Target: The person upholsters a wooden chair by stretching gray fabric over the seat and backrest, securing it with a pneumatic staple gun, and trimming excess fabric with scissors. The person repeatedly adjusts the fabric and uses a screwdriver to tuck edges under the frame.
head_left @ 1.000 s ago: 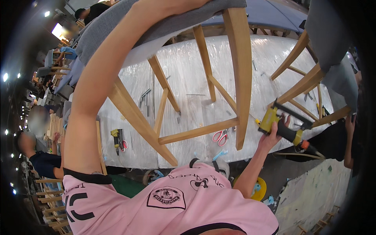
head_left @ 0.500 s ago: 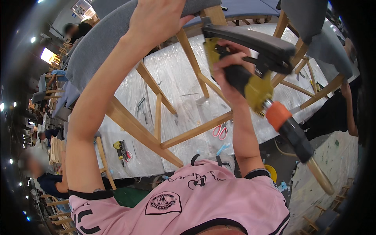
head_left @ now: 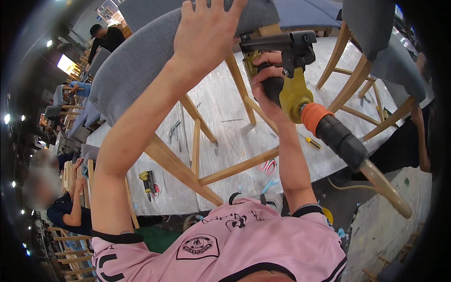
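Observation:
My left hand [head_left: 204, 35] rests on the grey upholstered part of a wooden-legged chair [head_left: 136, 66], fingers spread over the fabric, their tips near the picture's upper edge. My right hand [head_left: 267, 83] is wrapped round the handle of a yellow and black air staple gun [head_left: 295, 96]. Its nose is close to the chair's upholstered edge, beside my left hand; whether it touches is hidden. From the gun's rear runs an orange and black coupling with a clear hose [head_left: 387, 190]. The chair's light wooden legs and rails [head_left: 239, 165] slant toward me.
Plastic film covers the table [head_left: 174, 192]. On it lie a second staple gun [head_left: 148, 183], red-handled scissors [head_left: 268, 167], and a screwdriver [head_left: 313, 143]. Another grey chair [head_left: 359, 77] stands right, near a person in black [head_left: 394, 145]. Another person [head_left: 70, 211] works at left.
The staple gun has swung round, its rear end shifting left and its hose turning with it. My left hand has slid right along the fabric. The view has shifted slightly.

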### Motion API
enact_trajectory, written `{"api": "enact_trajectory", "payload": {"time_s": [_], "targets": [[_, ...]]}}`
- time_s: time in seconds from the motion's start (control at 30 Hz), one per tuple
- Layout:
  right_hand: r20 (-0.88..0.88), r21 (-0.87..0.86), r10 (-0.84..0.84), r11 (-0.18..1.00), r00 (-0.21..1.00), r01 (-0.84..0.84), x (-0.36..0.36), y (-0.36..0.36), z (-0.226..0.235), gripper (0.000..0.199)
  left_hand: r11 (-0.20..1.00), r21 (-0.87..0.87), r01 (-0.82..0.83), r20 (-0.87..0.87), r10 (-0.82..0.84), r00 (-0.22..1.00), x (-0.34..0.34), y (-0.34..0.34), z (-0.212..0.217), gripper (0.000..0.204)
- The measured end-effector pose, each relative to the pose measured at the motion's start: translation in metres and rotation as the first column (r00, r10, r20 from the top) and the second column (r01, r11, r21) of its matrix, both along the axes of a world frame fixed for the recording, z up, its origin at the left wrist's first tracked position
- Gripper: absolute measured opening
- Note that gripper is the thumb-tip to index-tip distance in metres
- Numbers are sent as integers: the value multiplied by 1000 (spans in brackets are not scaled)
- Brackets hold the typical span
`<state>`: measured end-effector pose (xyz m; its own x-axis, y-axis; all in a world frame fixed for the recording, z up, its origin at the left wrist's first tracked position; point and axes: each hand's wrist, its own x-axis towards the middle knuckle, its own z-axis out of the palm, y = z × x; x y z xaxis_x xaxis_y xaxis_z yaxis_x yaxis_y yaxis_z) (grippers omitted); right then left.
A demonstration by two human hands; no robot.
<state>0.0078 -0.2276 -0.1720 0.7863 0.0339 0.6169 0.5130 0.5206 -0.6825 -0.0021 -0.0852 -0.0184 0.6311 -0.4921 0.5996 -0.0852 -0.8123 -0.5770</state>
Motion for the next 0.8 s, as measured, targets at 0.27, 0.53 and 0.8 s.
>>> {"api": "enact_trajectory", "payload": {"time_s": [0.27, 0.53, 0.8], "targets": [[396, -119, -328, 908, 858, 402, 6, -2, 4, 18, 903, -425, -66, -346, -95, 933, -18, 7, 74, 106], [530, -37, -297, 928, 794, 371, 29, 9, 6, 18, 958, -269, -99, -440, -31, 897, 17, 45, 61, 90], [559, -121, -361, 855, 746, 504, 6, -6, -3, 18, 994, 30, 108, 0, -108, 994, 4, 44, 7, 84]]}}
